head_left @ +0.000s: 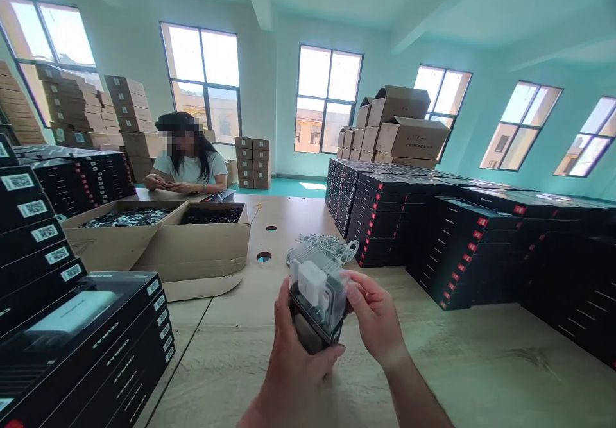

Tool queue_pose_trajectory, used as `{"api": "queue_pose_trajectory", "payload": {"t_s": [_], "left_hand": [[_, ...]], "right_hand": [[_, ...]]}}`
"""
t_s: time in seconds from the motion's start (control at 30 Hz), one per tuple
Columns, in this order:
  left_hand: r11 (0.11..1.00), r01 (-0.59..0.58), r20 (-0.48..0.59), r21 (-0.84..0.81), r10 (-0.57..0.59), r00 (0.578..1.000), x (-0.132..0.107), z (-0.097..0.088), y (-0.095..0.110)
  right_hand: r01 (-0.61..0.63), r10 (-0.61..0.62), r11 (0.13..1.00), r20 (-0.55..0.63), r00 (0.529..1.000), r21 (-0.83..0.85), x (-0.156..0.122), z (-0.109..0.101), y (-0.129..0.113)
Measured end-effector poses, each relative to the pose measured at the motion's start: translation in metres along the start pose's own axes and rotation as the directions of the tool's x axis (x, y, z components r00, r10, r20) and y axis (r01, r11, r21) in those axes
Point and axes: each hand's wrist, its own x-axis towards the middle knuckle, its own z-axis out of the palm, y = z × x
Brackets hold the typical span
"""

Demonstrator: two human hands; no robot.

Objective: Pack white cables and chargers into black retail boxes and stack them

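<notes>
- Clear packet [315,287] with a white charger plug inside, held up over the near middle of the wooden table [481,364], pressed against the top of a small black box [310,333].
- Left hand [293,357] wrapped around the black box from below, thumb up its near face, clamped firmly.
- Right hand [375,319] pinching the packet's right edge, fingers closed on the plastic.
- Both hands close together, joined by the bundle.
- Just beyond, coiled white cables [322,246] lying on the table, near two round holes.
- Right: long stacks of black cartons [433,235] with red tabs.
- Left: labelled black boxes [86,332], then two open cardboard cartons [192,248] holding dark items.
- Behind those, a seated person [187,158], hands resting on the table.
</notes>
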Motion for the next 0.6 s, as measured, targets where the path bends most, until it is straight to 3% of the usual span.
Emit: {"api": "queue_pose_trajectory", "payload": {"t_s": [0.07,0.23,0.37,0.47,0.6], "left_hand": [[0.998,0.023,0.062,-0.066,-0.019,0.998,0.001,-0.007,-0.003],[0.987,-0.073,0.154,-0.145,0.096,0.983,0.015,-0.028,-0.004],[0.995,-0.094,0.188,-0.03,0.098,0.977,0.025,-0.03,-0.008],[0.994,-0.103,0.13,0.028,0.098,0.987,0.028,-0.029,-0.012],[0.973,-0.186,0.15,0.134,0.166,0.975,0.031,-0.033,-0.01]], "right_hand": [[0.06,-0.063,0.994,-0.032,0.997,-0.096,-0.001,0.005,-0.004],[0.108,-0.128,0.977,-0.105,0.986,-0.181,0.004,0.007,-0.004],[0.091,-0.122,0.983,-0.193,0.973,-0.162,0.004,0.007,0.007],[0.103,-0.117,0.992,-0.239,0.964,-0.072,-0.002,0.007,0.017],[0.179,-0.193,0.977,-0.133,0.972,-0.116,-0.008,0.002,0.023]]}}
